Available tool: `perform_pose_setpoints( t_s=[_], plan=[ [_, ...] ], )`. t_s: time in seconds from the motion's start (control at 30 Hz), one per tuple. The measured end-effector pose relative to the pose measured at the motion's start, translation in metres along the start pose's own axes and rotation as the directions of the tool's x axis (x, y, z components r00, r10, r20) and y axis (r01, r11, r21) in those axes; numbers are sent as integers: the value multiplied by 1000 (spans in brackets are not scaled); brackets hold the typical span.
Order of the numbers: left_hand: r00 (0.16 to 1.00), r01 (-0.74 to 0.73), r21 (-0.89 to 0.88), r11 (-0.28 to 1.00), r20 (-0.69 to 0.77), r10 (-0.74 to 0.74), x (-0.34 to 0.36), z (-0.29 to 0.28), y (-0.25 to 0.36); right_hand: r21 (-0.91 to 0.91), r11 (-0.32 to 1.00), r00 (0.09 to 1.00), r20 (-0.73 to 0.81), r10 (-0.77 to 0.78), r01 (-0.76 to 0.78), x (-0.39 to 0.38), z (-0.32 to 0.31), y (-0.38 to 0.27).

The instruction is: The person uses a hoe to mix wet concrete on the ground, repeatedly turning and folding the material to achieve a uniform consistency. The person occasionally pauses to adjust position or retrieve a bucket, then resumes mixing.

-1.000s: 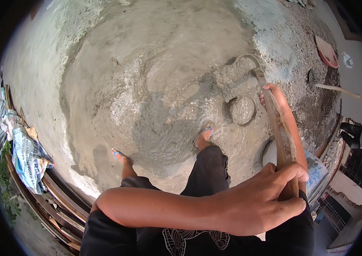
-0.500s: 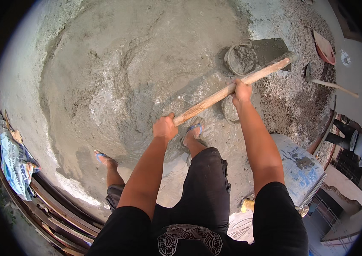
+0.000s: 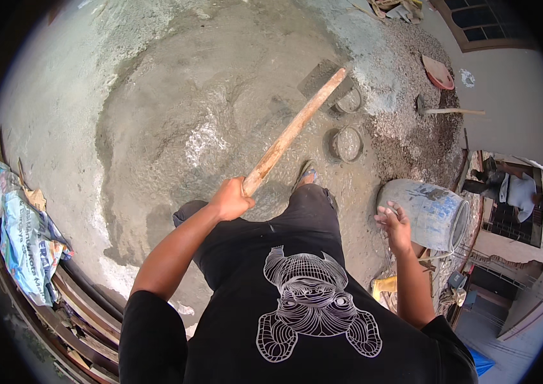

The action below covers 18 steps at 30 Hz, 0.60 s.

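Observation:
My left hand (image 3: 232, 200) is closed around the lower end of a hoe's wooden handle (image 3: 297, 131). The hoe slants up to the right, and its flat grey blade (image 3: 317, 82) is over the wet mortar (image 3: 162, 128). My right hand (image 3: 394, 224) is off the handle with nothing in it, fingers apart and slightly bent. It appears in front of a blue-grey drum (image 3: 415, 205) lying on its side. Beside the blade stands a bucket (image 3: 348, 101), partly hidden by the handle's upper end. Nearer me is a second bucket (image 3: 348, 144) with grey liquid inside.
A gravel pile (image 3: 406, 121) spreads along the right, with a second long-handled tool (image 3: 447, 111) and a reddish basin (image 3: 438, 72) at its far side. Printed sacks (image 3: 25, 237) and wooden planks (image 3: 86, 301) lie at the left. Another person (image 3: 518, 192) is at the far right.
My right hand has let go of the handle and moved down to the right. The hoe now points more steeply away, held by my left hand alone. The view has shifted.

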<state>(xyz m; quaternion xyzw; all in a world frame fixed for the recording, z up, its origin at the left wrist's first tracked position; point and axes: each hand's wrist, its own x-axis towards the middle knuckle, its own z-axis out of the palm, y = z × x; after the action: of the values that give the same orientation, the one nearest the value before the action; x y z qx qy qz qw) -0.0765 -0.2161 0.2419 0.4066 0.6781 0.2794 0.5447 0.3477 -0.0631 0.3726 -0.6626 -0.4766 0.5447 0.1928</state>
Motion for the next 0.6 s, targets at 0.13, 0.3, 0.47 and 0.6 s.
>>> perform_pose_setpoints(
  t_s=[0.13,0.3,0.47,0.6],
  plan=[
    [991,134,-232,963,51,-125,23,-8,-25,-761,616,977,-198,73,-200,-191,-60,102],
    [967,252,-322,913,39,-253,48,-23,-40,-715,445,782,-229,580,-539,-328,-56,184],
    [889,441,-472,763,111,-445,67,-54,-48,-529,516,703,-246,667,-674,-288,-47,207],
    [878,373,-448,812,-113,-465,82,-58,-39,-404,777,875,-192,445,-484,-191,-69,193]
  ],
)
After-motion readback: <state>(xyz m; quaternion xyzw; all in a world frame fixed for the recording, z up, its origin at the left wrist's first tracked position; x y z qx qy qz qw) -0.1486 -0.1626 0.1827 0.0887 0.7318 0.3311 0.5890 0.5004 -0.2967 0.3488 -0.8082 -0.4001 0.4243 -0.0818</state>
